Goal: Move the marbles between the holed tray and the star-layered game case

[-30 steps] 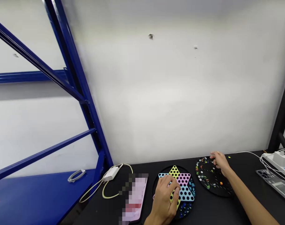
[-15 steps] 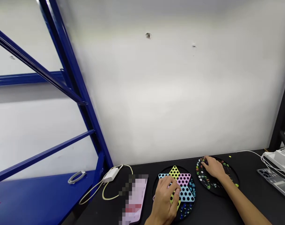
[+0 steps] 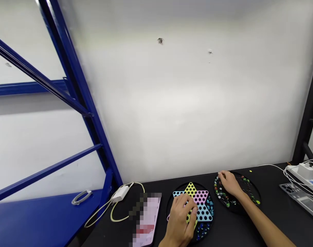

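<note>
At the black tabletop [image 3: 273,219], a person works with both bare hands. The left hand [image 3: 179,219] sits on a Chinese checkers board [image 3: 204,212], a round black base carrying a star with yellow, pink and blue points pierced by dark holes. Its fingers [image 3: 187,206] lie close together, curled down over the middle of the star, and I cannot tell whether they hold anything. Small glass marbles [image 3: 204,230] crowd the board's lower edge, with more along its right side. Just beside the board, the right hand [image 3: 229,183] reaches over a round black tray [image 3: 251,188], its fingers [image 3: 220,175] bunched together at the tray's far left edge, among a ring of multicoloured marbles [image 3: 219,192]. Whether they grip one is hidden from here. A single yellow-green marble [image 3: 250,171] lies on the tabletop just past the tray. Left of the board is a flat object [image 3: 147,219] too pixelated to identify, near a white charger [image 3: 119,194] with a pale cable [image 3: 112,214] looping across the tabletop. Off to the right are a white power strip [image 3: 304,172] and a flat grey panel [image 3: 300,197]. A blue steel shelving rack [image 3: 82,97] stands at the left, against a white wall [image 3: 171,103].
</note>
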A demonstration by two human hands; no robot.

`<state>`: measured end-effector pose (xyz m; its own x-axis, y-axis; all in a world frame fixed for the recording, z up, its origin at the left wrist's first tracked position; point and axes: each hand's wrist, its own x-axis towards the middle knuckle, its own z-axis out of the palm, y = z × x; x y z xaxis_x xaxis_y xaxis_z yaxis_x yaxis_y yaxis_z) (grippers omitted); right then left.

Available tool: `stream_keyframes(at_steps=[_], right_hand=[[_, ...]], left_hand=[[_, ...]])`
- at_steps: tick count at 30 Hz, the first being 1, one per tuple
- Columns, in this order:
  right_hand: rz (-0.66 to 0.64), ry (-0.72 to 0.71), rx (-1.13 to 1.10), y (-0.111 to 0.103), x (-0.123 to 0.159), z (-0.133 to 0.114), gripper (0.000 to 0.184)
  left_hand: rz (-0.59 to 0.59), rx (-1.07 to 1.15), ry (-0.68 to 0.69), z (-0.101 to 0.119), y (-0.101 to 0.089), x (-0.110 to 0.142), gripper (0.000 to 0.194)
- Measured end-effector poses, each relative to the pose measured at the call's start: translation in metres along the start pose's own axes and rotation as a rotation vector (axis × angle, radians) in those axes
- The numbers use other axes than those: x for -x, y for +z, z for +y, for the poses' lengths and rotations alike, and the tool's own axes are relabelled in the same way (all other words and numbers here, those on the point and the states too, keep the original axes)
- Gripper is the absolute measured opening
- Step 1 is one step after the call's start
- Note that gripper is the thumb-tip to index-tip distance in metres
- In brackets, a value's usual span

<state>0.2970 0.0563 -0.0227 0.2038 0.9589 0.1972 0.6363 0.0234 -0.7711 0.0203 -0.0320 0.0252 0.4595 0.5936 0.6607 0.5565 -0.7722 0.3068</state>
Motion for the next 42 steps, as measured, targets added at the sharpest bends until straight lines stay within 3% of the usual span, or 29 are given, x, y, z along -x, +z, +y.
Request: stream_keyframes(at_steps=[4, 6, 15, 21, 26, 31, 34, 37, 40, 42], right_hand=[[-0.154, -0.167, 0.557, 0.010, 0.015, -0.018, 0.034], [-0.206, -0.185, 0.669, 0.014, 0.019, -0.024, 0.033], [-0.296, -0.175, 0.677, 0.016, 0.027, -0.029, 0.029], [-0.315, -0.137, 0.624, 0.004, 0.026, -0.020, 0.029], [-0.369, -0.111, 0.536, -0.006, 0.025, -0.007, 0.019], [-0.355, -0.087, 0.320, -0.007, 0.022, 0.001, 0.008], [-0.297, -0.077, 0.118, -0.014, 0.017, 0.000, 0.021], [-0.231, 0.032, -0.418, -0.033, 0.011, 0.004, 0.028], [-0.149, 0.257, -1.075, -0.054, 0.007, 0.016, 0.015], [-0.105, 0.389, -1.298, -0.062, 0.006, 0.025, 0.007]], left_hand=[[-0.001, 0.002, -0.011, 0.001, -0.001, 0.000, 0.026], [0.002, 0.009, -0.008, 0.001, 0.000, 0.000, 0.027], [0.017, 0.039, 0.007, 0.001, 0.000, 0.000, 0.029], [0.013, 0.037, 0.011, 0.002, 0.000, 0.000, 0.030], [0.009, 0.027, 0.022, 0.003, 0.000, -0.002, 0.031], [0.006, 0.048, 0.023, 0.002, 0.001, -0.002, 0.034], [0.007, 0.053, 0.010, 0.002, -0.001, -0.001, 0.034], [-0.001, 0.047, 0.004, 0.002, -0.002, -0.001, 0.033], [-0.006, 0.055, 0.015, 0.003, -0.002, -0.002, 0.032], [-0.001, 0.061, 0.027, 0.003, -0.002, -0.002, 0.033]])
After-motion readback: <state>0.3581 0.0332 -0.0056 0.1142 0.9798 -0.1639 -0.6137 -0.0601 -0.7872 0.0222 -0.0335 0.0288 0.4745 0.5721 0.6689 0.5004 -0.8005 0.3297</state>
